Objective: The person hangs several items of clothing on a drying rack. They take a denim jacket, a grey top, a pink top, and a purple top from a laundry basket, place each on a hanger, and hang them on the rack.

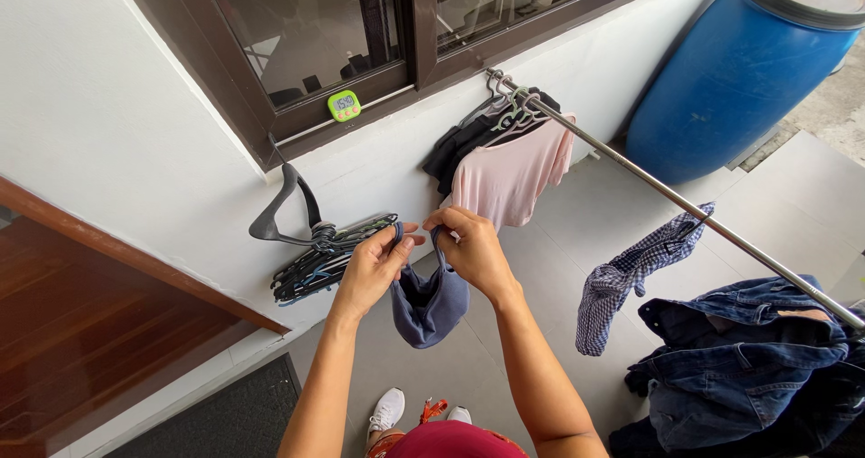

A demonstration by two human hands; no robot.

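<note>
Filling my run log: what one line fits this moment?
left hand: shut on small blue-grey fabric garment | right hand: shut on garment | steel rail beside

A long shiny metal rail (685,208) runs diagonally from the white wall (108,125). On it hang a pale pink shirt (509,174) beside dark garments (464,143), a blue-and-white checked cloth (631,273) and a heap of blue denim clothing (748,354). A bundle of dark plastic hangers (320,246) hangs below the dark brown window frame (414,26), where a small green digital timer (343,106) sits. A big blue plastic barrel (739,71) stands on the grey tiled floor (793,197).
</note>
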